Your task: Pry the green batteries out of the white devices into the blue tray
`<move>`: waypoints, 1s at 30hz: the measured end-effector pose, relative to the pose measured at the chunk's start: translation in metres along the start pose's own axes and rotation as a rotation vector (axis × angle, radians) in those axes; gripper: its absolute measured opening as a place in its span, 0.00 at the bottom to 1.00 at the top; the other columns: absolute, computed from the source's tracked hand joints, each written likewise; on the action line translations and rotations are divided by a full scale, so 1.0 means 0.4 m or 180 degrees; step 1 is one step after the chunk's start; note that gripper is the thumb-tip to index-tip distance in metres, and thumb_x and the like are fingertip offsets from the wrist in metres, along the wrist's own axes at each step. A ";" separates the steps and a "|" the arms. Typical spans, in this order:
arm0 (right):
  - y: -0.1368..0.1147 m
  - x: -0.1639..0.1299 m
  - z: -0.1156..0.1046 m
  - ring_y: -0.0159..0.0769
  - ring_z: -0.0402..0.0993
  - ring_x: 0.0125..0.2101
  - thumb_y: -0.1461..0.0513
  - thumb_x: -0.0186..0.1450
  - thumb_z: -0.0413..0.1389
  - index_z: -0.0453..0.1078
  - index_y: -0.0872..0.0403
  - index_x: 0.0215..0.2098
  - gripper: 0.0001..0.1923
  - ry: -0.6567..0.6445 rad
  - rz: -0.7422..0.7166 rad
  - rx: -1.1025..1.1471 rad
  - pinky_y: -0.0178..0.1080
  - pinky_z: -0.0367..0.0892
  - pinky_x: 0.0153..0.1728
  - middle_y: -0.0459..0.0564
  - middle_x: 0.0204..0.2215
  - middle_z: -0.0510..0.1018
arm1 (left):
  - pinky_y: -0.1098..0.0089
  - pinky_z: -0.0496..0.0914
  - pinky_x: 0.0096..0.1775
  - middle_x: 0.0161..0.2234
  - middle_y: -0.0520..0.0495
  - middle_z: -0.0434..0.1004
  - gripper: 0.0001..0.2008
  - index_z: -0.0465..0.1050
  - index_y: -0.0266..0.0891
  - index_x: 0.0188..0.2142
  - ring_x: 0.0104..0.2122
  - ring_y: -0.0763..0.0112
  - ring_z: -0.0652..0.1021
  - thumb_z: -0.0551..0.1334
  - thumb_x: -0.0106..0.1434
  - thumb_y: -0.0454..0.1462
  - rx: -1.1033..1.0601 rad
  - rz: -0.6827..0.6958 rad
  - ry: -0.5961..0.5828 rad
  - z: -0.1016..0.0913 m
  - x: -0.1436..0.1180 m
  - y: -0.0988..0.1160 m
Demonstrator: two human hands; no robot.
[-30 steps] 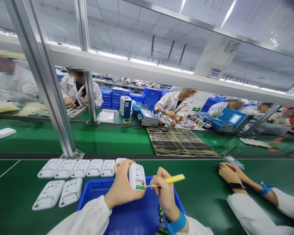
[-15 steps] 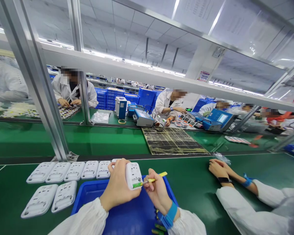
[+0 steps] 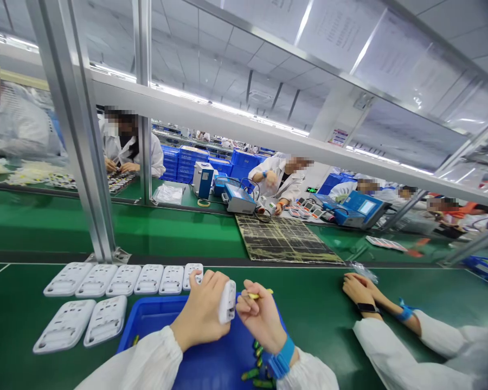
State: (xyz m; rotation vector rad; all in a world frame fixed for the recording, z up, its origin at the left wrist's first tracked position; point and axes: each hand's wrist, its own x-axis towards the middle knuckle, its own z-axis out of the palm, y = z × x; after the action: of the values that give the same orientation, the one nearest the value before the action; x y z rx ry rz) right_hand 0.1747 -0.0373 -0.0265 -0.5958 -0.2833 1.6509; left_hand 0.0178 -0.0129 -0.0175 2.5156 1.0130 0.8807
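My left hand (image 3: 201, 311) grips a white plastic device housing (image 3: 228, 303), tilted edge-on above the blue bin (image 3: 162, 301). Beside it, a small gap away, my right hand (image 3: 260, 317) has its fingers curled round a thin yellow-handled tool (image 3: 265, 294); the tip is hidden. Several green batteries (image 3: 251, 374) lie inside the bin, near my right wrist with its blue strap. More white housings (image 3: 124, 279) of the same kind stand in a row behind the bin, and two others (image 3: 106, 319) lie to its left.
At right, a co-worker's hands (image 3: 360, 292) rest together on the green table. A metal post (image 3: 81, 135) rises behind the row of housings. Across the bench lie a dark gridded mat (image 3: 284, 238) and blue-white instruments (image 3: 239, 197); other people work there.
The housing has turned from showing its compartment side to edge-on, and the green battery at its lower edge no longer shows. The tool's shaft has come away from the housing.
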 end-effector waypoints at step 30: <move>-0.118 0.188 0.011 0.32 0.68 0.20 0.58 0.41 0.69 0.55 0.51 0.25 0.26 0.0821 -0.1196 -0.2753 0.33 0.63 0.20 0.38 0.18 0.67 | 0.46 0.52 0.52 0.58 0.38 0.57 0.35 0.52 0.42 0.59 0.55 0.51 0.60 0.58 0.50 0.37 0.0330 -0.1105 0.0050 0.030 -0.003 -0.086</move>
State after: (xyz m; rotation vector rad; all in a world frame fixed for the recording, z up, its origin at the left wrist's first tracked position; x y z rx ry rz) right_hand 0.2068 0.0448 -0.0153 -1.2982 -0.8776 1.0207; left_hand 0.0067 0.0105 -0.0435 2.3106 1.4773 0.7607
